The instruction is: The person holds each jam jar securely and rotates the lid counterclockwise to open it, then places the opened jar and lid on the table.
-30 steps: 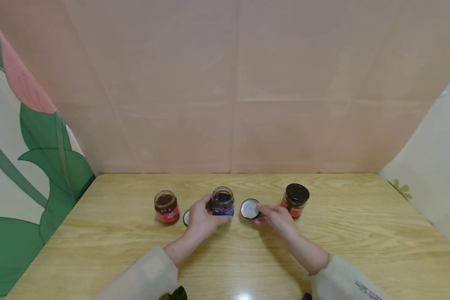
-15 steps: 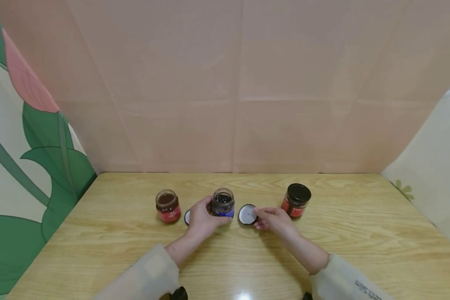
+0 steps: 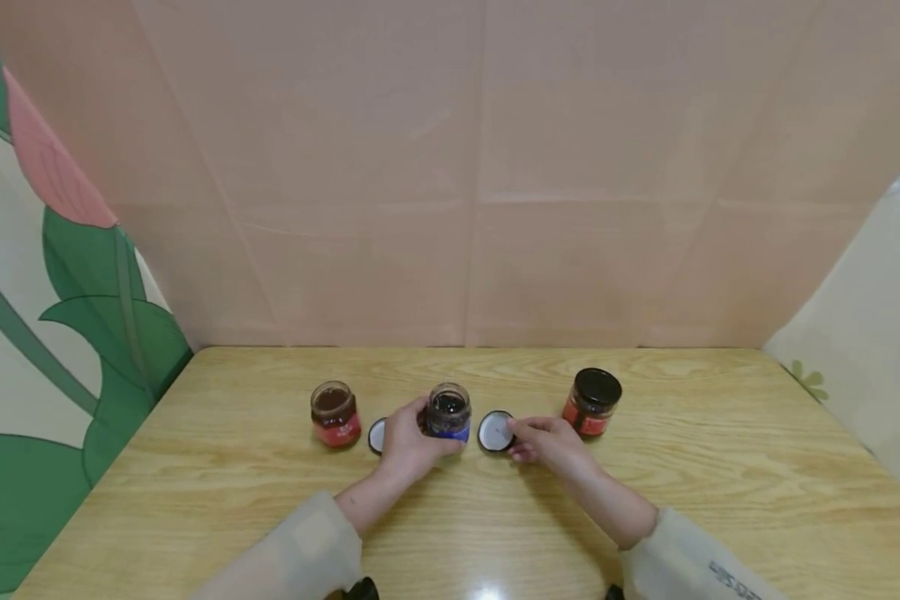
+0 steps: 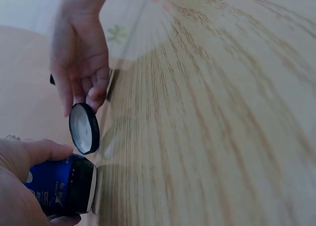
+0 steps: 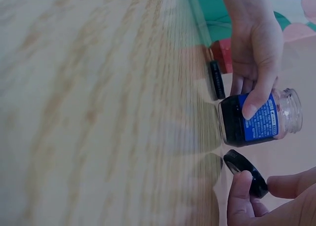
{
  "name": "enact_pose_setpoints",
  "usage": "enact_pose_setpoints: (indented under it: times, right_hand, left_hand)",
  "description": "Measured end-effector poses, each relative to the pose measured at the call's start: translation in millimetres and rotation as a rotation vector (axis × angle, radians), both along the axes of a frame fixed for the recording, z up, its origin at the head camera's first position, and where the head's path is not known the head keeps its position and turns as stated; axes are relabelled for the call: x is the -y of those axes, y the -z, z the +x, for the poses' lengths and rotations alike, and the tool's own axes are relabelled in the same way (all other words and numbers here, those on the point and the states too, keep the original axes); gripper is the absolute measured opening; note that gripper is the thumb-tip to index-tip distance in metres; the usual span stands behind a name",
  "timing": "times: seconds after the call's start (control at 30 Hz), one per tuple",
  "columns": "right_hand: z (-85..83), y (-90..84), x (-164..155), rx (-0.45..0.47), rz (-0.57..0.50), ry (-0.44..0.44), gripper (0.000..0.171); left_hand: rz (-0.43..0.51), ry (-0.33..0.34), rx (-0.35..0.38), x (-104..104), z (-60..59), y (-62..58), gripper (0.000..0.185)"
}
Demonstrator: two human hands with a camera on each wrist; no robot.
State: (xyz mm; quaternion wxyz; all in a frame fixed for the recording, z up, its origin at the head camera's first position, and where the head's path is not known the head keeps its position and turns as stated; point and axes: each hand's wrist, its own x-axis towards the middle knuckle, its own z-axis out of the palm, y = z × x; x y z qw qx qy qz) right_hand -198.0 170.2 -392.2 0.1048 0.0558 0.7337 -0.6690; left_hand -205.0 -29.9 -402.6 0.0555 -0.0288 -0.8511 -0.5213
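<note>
Head view: the left hand [image 3: 407, 442] grips the open blue-labelled jar [image 3: 448, 412] on the worktop [image 3: 645, 500]. The right hand [image 3: 551, 440] pinches its black lid [image 3: 496, 431], now drawn closer beside the jar, apparently set for capping.

The left hand [image 5: 254, 58] grips the open blue-labelled jar [image 5: 256, 120] standing on the wooden table [image 5: 98, 112]. Just beside the jar, the right hand [image 5: 269, 199] pinches a black lid [image 5: 245, 172] tilted on its edge. Another black lid [image 5: 216, 80] lies on the jar's far side.

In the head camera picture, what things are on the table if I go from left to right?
Open red-label jar → small lid lying flat → left hand → open blue-label jar → black lid → right hand → closed red-label jar.
</note>
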Motion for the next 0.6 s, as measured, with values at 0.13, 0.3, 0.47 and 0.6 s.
enact_pose_setpoints:
  times: [0.13, 0.3, 0.47, 0.6]
  right_hand:
    - [-0.2, 0.7, 0.1, -0.002, -0.008, -0.004, 0.034]
    - [0.1, -0.3, 0.8, 0.006, -0.001, -0.004, 0.033]
    - [0.0, 0.9, 1.8, 0.011, 0.005, -0.005, 0.034]
    - [-0.6, 2.2, 1.9, 0.007, -0.001, -0.013, 0.037]
  left_hand:
    - [0.003, 0.003, 0.005, 0.6, -0.1, 1.2, 0.066]
    - [0.003, 0.009, 0.018, 0.5, -0.5, 0.4, 0.067]
    - [-0.011, 0.014, 0.030, 1.1, -1.5, 0.3, 0.067]
    - [-0.027, 0.025, 0.032, 2.2, -1.4, -0.1, 0.066]
